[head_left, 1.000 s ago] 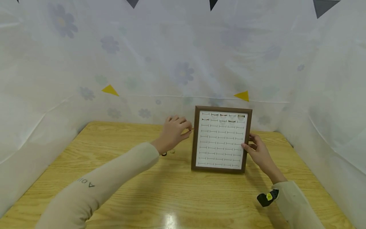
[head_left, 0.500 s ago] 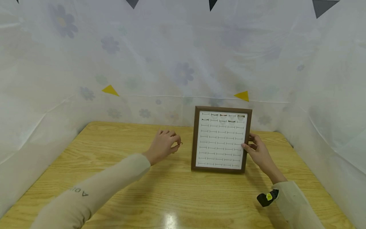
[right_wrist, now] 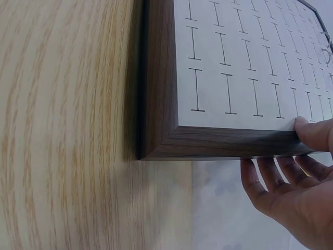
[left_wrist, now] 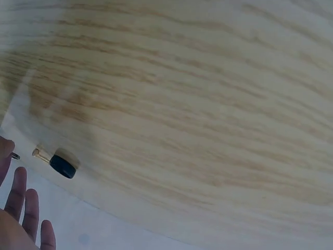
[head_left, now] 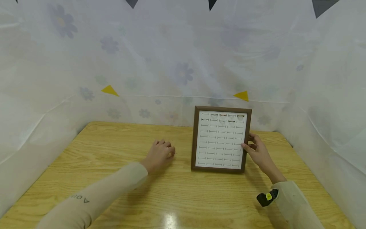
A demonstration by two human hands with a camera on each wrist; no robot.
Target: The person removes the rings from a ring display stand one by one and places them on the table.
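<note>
Right hand (head_left: 258,152) grips the right edge of the wooden display frame (head_left: 221,140) — thumb on the white slotted face, fingers behind; frame stands upright on the table (head_left: 183,190). Left hand (head_left: 158,154) rests loosely curled on the table beside a small dark object (left_wrist: 62,165) — whether it pinches anything, cannot tell.

We see the left hand (head_left: 159,153) low, knuckles up, fingers loosely curled, its beige sleeve (head_left: 94,194) running back toward us. The right hand (head_left: 258,150) sits farther right, thumb (right_wrist: 314,132) pressed forward, the other fingers (right_wrist: 260,176) spread straight behind. A dark wrist device (head_left: 266,197) shows at its cuff.
</note>
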